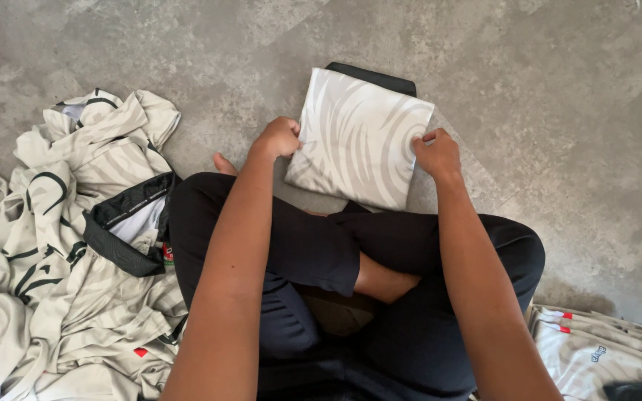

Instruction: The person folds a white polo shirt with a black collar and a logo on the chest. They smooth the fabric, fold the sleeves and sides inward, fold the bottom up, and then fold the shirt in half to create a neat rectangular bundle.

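A folded cream garment with a pale grey swirl pattern (pixel 358 137) lies as a neat rectangle on the floor in front of my crossed legs, a black edge showing along its far side. My left hand (pixel 279 137) pinches its left edge with closed fingers. My right hand (pixel 435 152) grips its right edge the same way. Both forearms reach forward over my knees, which are in black trousers.
A rumpled heap of similar cream-and-black garments (pixel 61 245) covers the floor at my left. A stack of folded ones (pixel 596 349) sits at the lower right by my knee. Grey concrete-look floor (pixel 559 96) stretches beyond.
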